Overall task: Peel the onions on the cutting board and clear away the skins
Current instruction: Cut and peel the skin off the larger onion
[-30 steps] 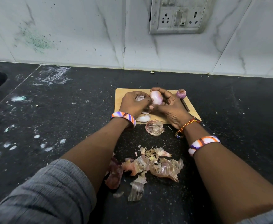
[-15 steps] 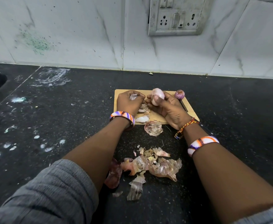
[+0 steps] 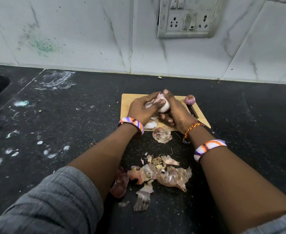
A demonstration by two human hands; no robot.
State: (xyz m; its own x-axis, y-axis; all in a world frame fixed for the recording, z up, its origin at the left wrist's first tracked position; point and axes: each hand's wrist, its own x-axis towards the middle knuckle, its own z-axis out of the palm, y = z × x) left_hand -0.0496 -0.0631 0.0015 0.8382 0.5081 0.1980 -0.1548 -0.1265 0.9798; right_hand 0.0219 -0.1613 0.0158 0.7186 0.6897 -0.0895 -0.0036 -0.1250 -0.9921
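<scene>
Onions are what this job is about, but the biggest thing here is the black counter (image 3: 71, 115), which is lying wide under everything. On it, over on the far side, a wooden cutting board (image 3: 130, 100) is sitting. Nearer to the person, a big pile of skins (image 3: 164, 174) is lying on the counter, and one curled skin (image 3: 161, 134) is resting just beside the near edge of the board.

Both hands are working over the board. The right hand (image 3: 177, 112) is curling round the pale onion (image 3: 164, 105) and holding it up. The left hand (image 3: 142, 108) is closing its fingers (image 3: 160, 103) on the onion too, pinching at a loose flap of skin on top. A smaller purple onion (image 3: 190, 99) is waiting at the far right corner of the board, not touching anything else. A few white peeled bits (image 3: 150, 124) are lying on the board under the left wrist.

I think the peeled onion is feeling smooth and a bit slippery, firm and light. The skins are looking thin, dry and easy to tear, so pinching them at a loose edge seems best.

No bowl or bin is showing for the skins.
</scene>
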